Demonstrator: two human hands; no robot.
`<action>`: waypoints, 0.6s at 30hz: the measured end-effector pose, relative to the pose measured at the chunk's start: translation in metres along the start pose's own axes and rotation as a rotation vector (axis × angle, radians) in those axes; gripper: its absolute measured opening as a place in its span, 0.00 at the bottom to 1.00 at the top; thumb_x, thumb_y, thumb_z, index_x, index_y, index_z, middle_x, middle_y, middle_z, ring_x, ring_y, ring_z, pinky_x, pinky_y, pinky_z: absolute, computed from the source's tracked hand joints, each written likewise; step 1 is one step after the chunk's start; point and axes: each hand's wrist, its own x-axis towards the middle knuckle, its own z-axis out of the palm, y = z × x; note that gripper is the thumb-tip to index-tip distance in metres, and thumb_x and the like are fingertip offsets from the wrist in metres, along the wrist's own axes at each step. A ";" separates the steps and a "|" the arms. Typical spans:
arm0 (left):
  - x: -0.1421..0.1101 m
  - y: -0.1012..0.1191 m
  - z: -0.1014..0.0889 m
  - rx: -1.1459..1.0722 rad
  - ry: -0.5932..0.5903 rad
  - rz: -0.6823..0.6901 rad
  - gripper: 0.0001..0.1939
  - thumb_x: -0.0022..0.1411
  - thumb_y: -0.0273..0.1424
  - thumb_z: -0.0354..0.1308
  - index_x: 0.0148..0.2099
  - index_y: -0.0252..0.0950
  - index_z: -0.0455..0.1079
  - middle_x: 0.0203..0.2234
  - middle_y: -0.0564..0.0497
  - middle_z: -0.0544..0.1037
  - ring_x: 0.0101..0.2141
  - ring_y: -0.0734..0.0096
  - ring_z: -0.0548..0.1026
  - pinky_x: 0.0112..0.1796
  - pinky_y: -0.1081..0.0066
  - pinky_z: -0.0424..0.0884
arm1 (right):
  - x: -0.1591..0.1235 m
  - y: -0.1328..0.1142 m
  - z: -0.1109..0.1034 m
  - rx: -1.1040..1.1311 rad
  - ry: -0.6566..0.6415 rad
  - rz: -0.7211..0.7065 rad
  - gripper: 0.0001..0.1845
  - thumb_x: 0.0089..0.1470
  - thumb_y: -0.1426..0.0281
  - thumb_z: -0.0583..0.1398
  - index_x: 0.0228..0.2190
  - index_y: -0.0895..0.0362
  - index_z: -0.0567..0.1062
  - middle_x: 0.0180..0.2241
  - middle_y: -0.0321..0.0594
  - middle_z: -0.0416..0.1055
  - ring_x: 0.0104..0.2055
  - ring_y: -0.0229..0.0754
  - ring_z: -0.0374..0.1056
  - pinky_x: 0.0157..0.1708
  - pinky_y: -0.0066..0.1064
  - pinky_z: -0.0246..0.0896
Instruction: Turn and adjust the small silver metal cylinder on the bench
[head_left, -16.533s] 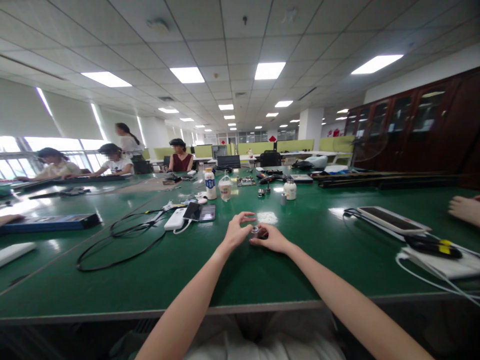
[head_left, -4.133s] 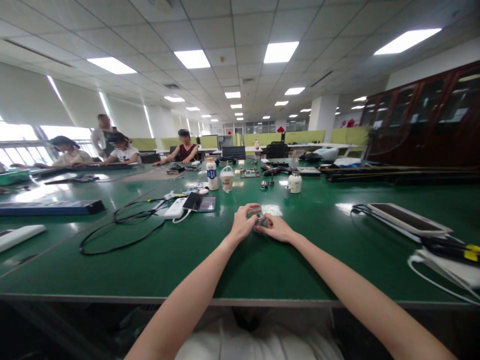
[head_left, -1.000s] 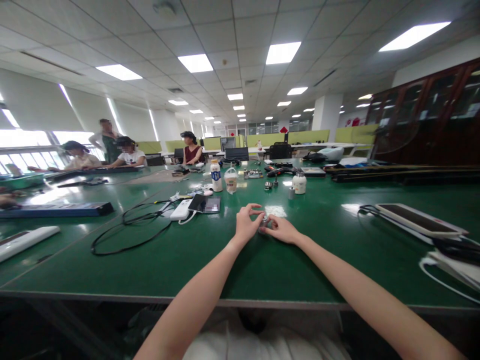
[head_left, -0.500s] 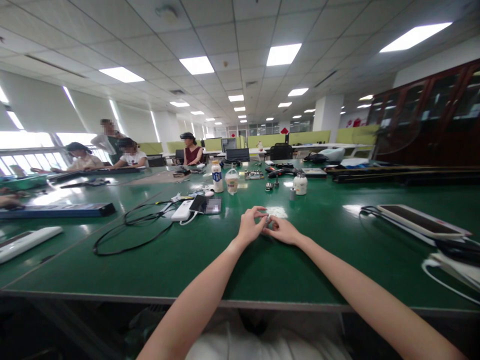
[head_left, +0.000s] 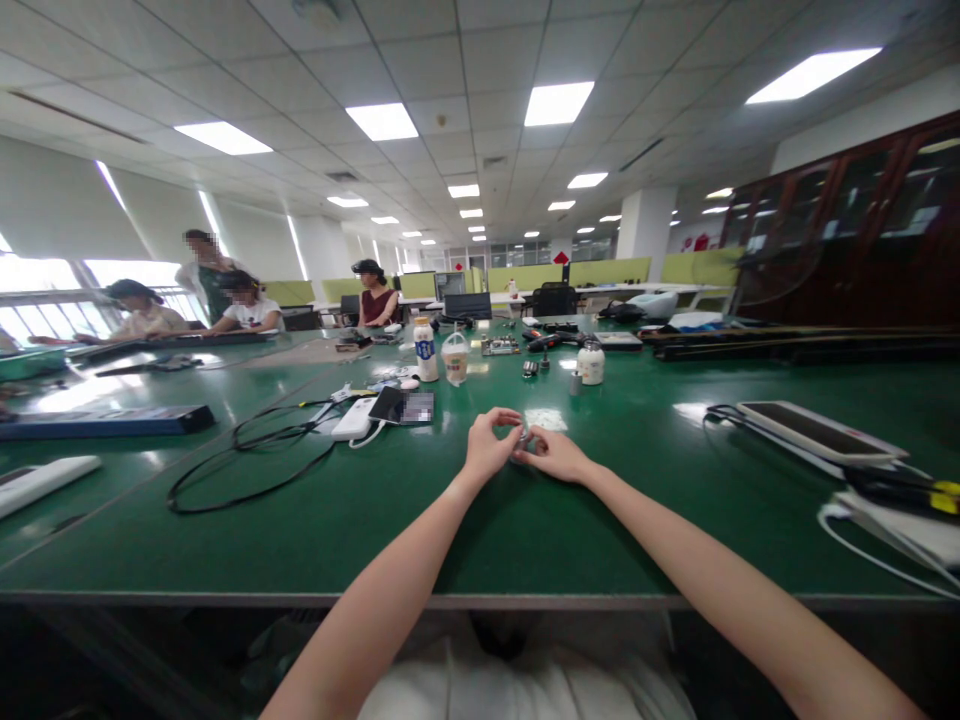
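Note:
Low over the near middle of the green table point(head_left: 360, 540), both hands meet around a small, shiny, silvery piece point(head_left: 524, 436). Its kind is too small to make out, and fingers cover most of it. My left hand point(head_left: 490, 443) is closed on it from the left, thumb and fingers curved into a ring. From the right, my right hand point(head_left: 556, 456) pinches the same piece between thumb and fingertips. Beyond the hands stand a small metal cylinder point(head_left: 575, 383) and a white jar point(head_left: 591, 364).
A bottle point(head_left: 425, 352) and a lidded cup point(head_left: 455, 360) stand farther back. Left lie a white power bank point(head_left: 354, 420), a phone point(head_left: 405, 406) and a looped black cable point(head_left: 225, 490). A white-framed device point(head_left: 817, 432) lies right. Several people sit or stand far left.
The view has turned slightly right, so the scene sits a little farther left. Both hands stay together on the small piece, which shows slightly more between the fingers.

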 end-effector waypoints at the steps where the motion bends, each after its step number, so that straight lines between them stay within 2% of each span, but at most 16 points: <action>1: 0.000 0.000 0.000 0.004 0.004 -0.007 0.09 0.54 0.25 0.63 0.40 0.38 0.74 0.32 0.50 0.82 0.38 0.65 0.79 0.44 0.64 0.72 | 0.000 0.000 0.000 0.000 0.001 -0.001 0.21 0.51 0.50 0.61 0.33 0.55 0.70 0.18 0.27 0.61 0.21 0.35 0.57 0.23 0.26 0.46; 13: 0.001 0.002 -0.002 0.024 -0.019 -0.039 0.09 0.53 0.25 0.62 0.38 0.38 0.75 0.31 0.52 0.82 0.37 0.66 0.78 0.43 0.65 0.71 | 0.000 0.002 0.000 0.005 0.000 -0.005 0.21 0.51 0.49 0.61 0.33 0.55 0.69 0.18 0.27 0.61 0.20 0.34 0.57 0.23 0.26 0.46; 18: 0.000 0.004 -0.003 0.030 -0.003 -0.041 0.09 0.53 0.26 0.63 0.39 0.39 0.75 0.31 0.52 0.82 0.39 0.64 0.78 0.46 0.63 0.70 | 0.000 0.001 0.000 0.008 0.000 -0.001 0.21 0.51 0.49 0.61 0.34 0.55 0.70 0.18 0.26 0.61 0.20 0.34 0.57 0.22 0.26 0.46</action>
